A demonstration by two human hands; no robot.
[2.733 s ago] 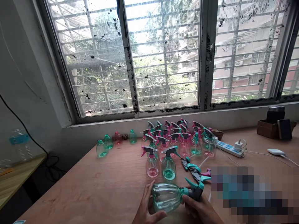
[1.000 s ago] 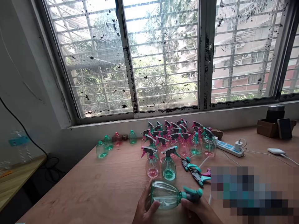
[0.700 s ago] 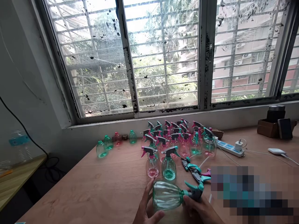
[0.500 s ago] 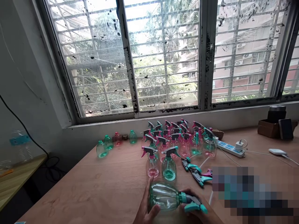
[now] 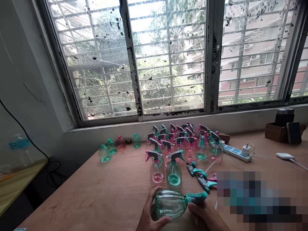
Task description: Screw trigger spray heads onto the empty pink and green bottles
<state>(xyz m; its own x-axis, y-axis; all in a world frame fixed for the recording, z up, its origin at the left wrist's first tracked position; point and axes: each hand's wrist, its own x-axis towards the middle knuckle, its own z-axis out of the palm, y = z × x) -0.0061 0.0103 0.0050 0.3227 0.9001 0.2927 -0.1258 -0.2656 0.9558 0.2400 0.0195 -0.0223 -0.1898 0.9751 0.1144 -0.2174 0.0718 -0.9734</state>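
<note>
Near the table's front edge a clear green spray bottle lies sideways in the air between my hands, its base to the left. My left hand wraps around the base end, thumb below and fingers above. At the other end my right hand grips the teal and black spray head, which sits on the bottle's neck. Just beyond stand a pink spray bottle and a green spray bottle, both upright with spray heads on.
Many assembled spray bottles crowd behind. Headless bottles stand at the back left. Loose spray heads lie right of centre, by a blurred patch. A power strip with cables, a charger and a brown box are further right.
The spray head has turned about the bottle's axis: its trigger pointed down toward me and now sits at the top. My right hand has shifted its hold on it.
</note>
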